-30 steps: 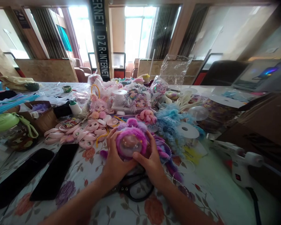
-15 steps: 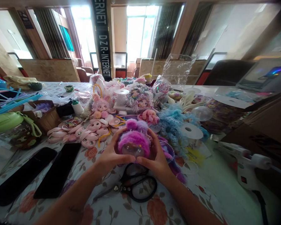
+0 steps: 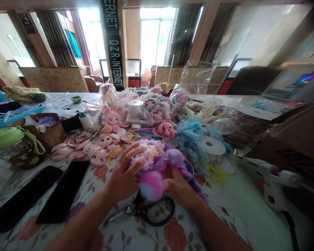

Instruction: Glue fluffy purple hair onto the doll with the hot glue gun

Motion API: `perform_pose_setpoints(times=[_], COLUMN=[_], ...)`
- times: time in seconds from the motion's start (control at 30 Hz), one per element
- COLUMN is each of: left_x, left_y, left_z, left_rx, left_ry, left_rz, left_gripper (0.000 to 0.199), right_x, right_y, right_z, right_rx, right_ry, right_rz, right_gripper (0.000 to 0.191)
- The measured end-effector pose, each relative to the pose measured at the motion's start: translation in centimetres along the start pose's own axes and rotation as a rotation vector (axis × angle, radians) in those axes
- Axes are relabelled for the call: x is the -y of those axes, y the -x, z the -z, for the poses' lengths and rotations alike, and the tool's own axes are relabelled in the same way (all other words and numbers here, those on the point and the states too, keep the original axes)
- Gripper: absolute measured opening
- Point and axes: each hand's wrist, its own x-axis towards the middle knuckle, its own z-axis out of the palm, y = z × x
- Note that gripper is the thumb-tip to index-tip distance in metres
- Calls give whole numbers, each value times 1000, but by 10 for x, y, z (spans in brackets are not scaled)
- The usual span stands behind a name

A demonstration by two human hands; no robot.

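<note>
Between both hands is a fluffy pink and purple plush ornament [image 3: 153,155], turned on its side, with a pink and pale-blue pompom [image 3: 152,185] toward me. My left hand [image 3: 127,170] wraps its fingers over the left side. My right hand [image 3: 176,183] grips it from the right, fingers partly hidden behind it. Just below lie black-handled scissors [image 3: 161,212] on the flowered tablecloth [image 3: 136,233]. To the right of the right hand rests a purple piece edged with a string of beads [image 3: 189,170].
Pink doll faces [image 3: 98,155] lie to the left, near two dark phone-like slabs [image 3: 64,191]. Blue ruffled trim [image 3: 192,139] and a white spool [image 3: 211,144] are at right. A white glue gun [image 3: 272,181] stands far right beside a cardboard box [image 3: 290,139].
The plush ornament has been turned over between my hands: its clear dome no longer shows and the pompom now faces me. My left fingers have moved over its top.
</note>
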Motion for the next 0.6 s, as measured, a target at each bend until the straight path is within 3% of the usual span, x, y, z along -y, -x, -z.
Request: perform_pose_setpoints(times=[0.13,0.23,0.3,0.4,0.53,0.6], left_x=[6,3,-3,-13,-19,-18], left_y=[7,10,7,-5,-12,-9], left_z=[-1,-8,-11,-10,0,4], left_rx=[-8,-85,-106,-34,42,79], left_ry=[-37,100,379,915,1435,1470], left_rz=[44,268,566,959,1162,1192], left_gripper=[94,115,114,88,67,66], right_x=[-3,-9,-12,-14,-19,-20], right_y=[1,1,0,0,-2,-3], right_z=[2,6,8,10,17,21], right_rx=[18,-63,-147,-274,-313,-260], right_ry=[-57,-6,66,235,441,508], right_rz=[-19,2,57,222,394,427], right_gripper=[90,90,94,97,90,76])
